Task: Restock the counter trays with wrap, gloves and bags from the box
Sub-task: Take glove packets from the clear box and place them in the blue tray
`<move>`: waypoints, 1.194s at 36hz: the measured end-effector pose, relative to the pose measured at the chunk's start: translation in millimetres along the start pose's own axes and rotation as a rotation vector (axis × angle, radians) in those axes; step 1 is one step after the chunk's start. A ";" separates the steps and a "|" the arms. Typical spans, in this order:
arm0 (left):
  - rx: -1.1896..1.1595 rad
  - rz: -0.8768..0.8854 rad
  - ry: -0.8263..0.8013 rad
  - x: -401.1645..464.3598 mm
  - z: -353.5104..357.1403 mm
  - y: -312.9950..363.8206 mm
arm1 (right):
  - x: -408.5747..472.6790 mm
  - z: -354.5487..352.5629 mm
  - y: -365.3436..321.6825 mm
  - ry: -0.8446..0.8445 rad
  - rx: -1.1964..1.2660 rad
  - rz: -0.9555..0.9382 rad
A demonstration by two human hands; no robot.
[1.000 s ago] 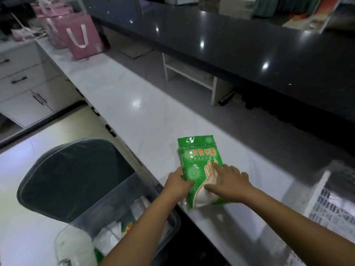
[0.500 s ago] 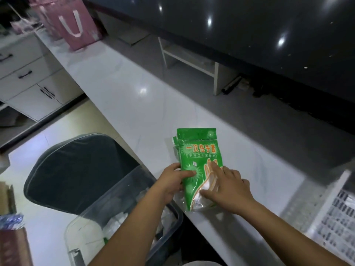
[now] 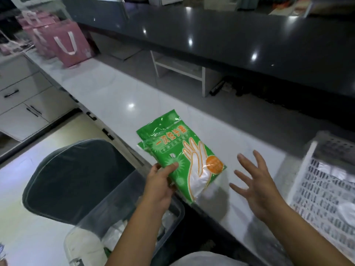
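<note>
- because the clear plastic box (image 3: 123,214) sat low beside the counter, the left hand (image 3: 160,186) pinched the green glove packs (image 3: 182,154) by one corner, lifted clear of it.
- the right hand (image 3: 255,186) hovered with fingers spread, holding nothing, likely ready to take them.
- the white slotted tray (image 3: 324,189) waited just right.
- pink gift bags (image 3: 63,43) stood far along the white counter (image 3: 119,93).

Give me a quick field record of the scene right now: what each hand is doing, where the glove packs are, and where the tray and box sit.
left hand: grips green glove packs at their near-left edge
right hand: open, fingers spread, holding nothing, right of the packs
glove packs: at least two stacked, over the white counter edge
white tray: far right on the counter
clear box: below the counter edge, bottom left
</note>
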State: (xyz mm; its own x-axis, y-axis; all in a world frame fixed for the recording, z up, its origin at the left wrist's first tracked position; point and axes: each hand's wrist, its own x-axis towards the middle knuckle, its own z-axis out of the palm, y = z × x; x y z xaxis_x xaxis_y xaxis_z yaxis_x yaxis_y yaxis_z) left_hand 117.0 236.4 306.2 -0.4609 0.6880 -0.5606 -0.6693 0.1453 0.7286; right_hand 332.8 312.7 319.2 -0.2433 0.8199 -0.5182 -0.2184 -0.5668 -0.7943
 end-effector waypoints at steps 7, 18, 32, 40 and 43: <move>-0.078 -0.088 -0.090 -65.0 -11.5 -14.2 | -80.3 23.8 50.9 -0.028 0.239 0.257; -0.048 -0.164 -0.540 -143.8 -40.4 -41.2 | -183.5 -15.4 87.4 0.156 0.194 -0.103; 0.026 -0.469 -1.088 -170.7 -13.3 -31.1 | -291.1 -178.4 42.5 0.066 0.066 -0.232; 0.572 -0.293 -1.039 -223.2 41.3 -98.1 | -315.9 -306.2 26.9 0.004 -0.073 -0.211; 0.708 -0.257 -1.047 -242.1 82.1 -137.0 | -329.3 -362.5 18.1 0.023 -0.091 -0.224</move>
State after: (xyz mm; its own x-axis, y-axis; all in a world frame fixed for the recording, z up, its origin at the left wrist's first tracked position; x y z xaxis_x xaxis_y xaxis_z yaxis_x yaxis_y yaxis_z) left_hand 368.1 108.2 374.4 0.5242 0.7640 -0.3761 -0.0684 0.4780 0.8757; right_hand 751.6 61.5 360.6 -0.1762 0.9266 -0.3321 -0.1786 -0.3619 -0.9150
